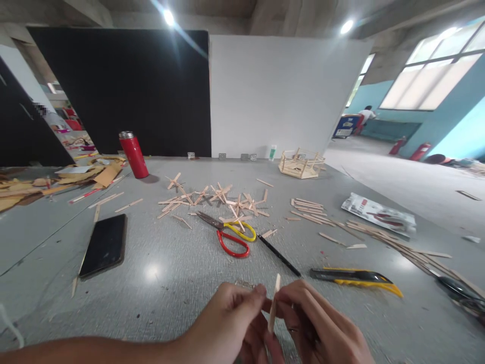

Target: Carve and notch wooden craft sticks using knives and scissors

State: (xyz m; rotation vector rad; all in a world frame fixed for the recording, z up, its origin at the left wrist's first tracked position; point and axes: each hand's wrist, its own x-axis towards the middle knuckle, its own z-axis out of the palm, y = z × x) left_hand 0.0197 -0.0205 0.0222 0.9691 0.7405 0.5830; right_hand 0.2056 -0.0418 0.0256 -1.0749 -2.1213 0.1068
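A short, flat wooden stick (274,306) stands nearly upright between my two hands near the table's front edge. My right hand (322,321) grips it from the right with bent fingers. From the left, my left hand (231,321) closes in with its thumb raised and its curled fingers against the stick's lower part; some fingertips are hidden. Just beyond lie scissors (232,243) with one red and one yellow handle, a black pen (279,255) and a yellow utility knife (356,279). Farther off is a scattered group of joined and loose wooden sticks (217,194).
A black phone (104,245) and a red flask (134,155) are on the left. At the back right sits a wooden stick frame (301,166). Long sticks (397,242) and a white packet (379,215) lie to the right. A black-and-white partition (265,96) borders the table's far edge.
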